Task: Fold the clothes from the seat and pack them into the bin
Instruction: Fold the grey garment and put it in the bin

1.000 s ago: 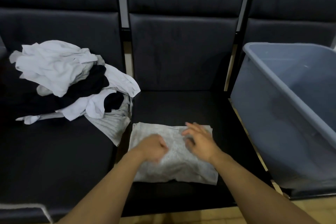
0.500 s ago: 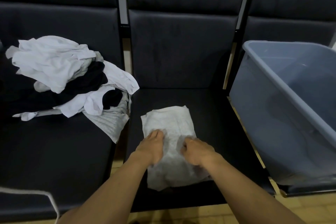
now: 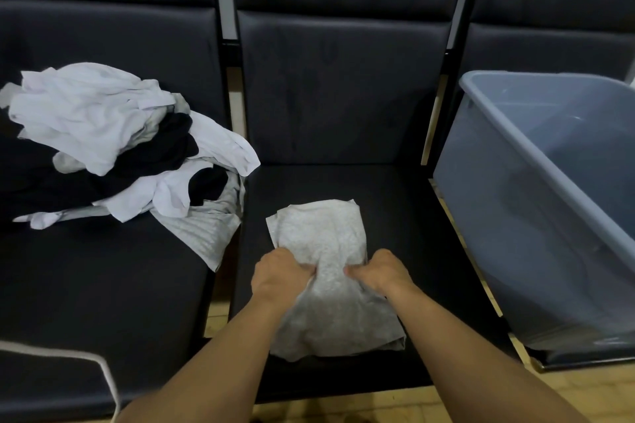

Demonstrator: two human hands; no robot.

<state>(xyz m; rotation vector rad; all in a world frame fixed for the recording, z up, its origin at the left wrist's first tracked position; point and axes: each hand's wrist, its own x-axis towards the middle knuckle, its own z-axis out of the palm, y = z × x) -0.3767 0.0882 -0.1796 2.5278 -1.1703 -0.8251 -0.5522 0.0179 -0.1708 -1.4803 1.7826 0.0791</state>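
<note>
Where the head view looks down, a row of three dark padded seats fills the frame, each with an upright backrest, pale metal uprights showing in the gaps between them. Centre seat (image 3: 395, 203): black cushion, matte, carrying a folded grey garment (image 3: 326, 278) at lower centre, its far end lying flat on the cushion, its middle bunched and its near end reaching the front edge of the seat. Left hand (image 3: 280, 273): fingers curled and clamped on the left side of the garment's bunched middle. Right hand (image 3: 379, 271): fingers curled likewise on the right side, thumb pointing inward; both forearms enter from the bottom of the frame. Left seat (image 3: 86, 302): holds a loose pile of clothes (image 3: 113, 144) at upper left of the frame, white pieces on top, black ones among them, a ribbed grey piece spilling toward the gap beside the centre seat; the pile lies apart from the folded garment. Right side of the frame: a grey-blue plastic bin (image 3: 515, 233), standing on the right seat, tilted in the wide-angle view, its interior showing no clothes in the visible part. A pale cord (image 3: 103, 371) crosses the lower left corner. Wooden floor (image 3: 567, 395), light yellow-brown, shows along the bottom edge and between the seats.
</note>
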